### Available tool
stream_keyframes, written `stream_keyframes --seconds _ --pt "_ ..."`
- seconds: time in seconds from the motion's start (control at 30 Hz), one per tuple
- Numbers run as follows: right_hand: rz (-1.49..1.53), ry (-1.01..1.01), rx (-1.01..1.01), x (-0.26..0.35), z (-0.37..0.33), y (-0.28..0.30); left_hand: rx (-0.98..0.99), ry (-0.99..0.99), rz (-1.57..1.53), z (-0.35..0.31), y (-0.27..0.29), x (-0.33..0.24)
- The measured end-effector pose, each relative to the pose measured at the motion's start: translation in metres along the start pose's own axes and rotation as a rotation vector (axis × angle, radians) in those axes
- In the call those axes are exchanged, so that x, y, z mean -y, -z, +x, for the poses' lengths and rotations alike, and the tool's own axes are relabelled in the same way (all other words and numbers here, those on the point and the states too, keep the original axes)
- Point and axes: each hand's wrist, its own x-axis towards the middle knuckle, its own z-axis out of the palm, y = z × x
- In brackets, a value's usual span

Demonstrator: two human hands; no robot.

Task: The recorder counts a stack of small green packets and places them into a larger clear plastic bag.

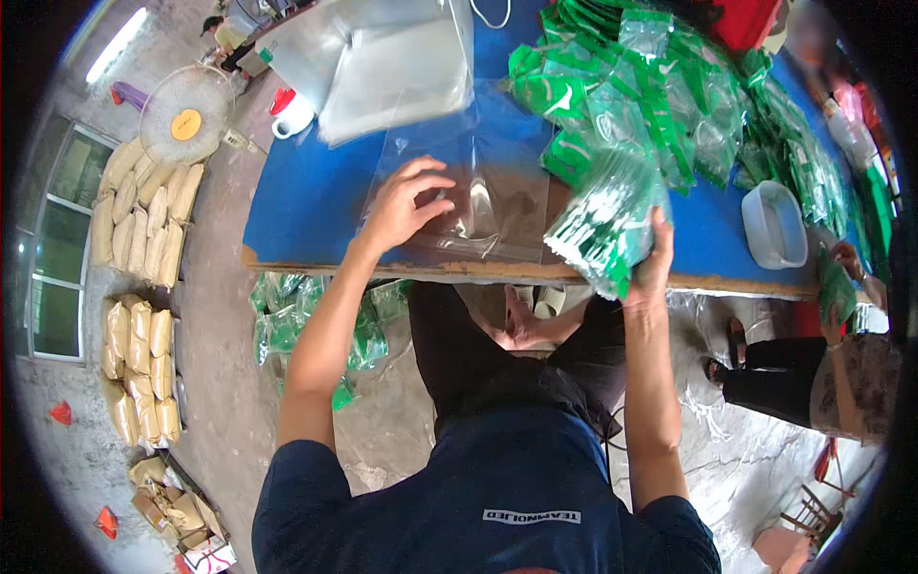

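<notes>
Over the clear bag (490, 215), our left fingers (430, 181) curl half-open, empty; beside it our right fingers (661, 232) grip packets (607, 210), presumably against spilling.

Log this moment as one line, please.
left hand: empty, over clear plastic bag | right hand: holding green-and-clear packet bundle | surface: blue tabletop

A blue-topped desk (301, 206) carries a lidded mug (291, 119) far left, stacked clear bags (390, 81) beside it, one large clear bag (478, 206) nearer, heaped green packets (660, 100) and a tub (775, 225) right.
</notes>
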Motion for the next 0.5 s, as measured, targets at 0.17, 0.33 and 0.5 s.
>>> stream_keyframes --seconds 0.17,0.33,0.5 --pt "-0.026 -0.019 -0.038 0.003 -0.022 0.003 -0.045 0.090 0.048 -0.014 -0.043 -0.010" --pt "-0.239 -0.009 -0.156 0.010 -0.034 -0.016 0.026 0.177 -0.194 -0.029 -0.015 -0.032" --pt "-0.331 -0.027 -0.133 0.005 -0.031 -0.036 0.035 0.137 -0.243 -0.015 -0.026 -0.015"
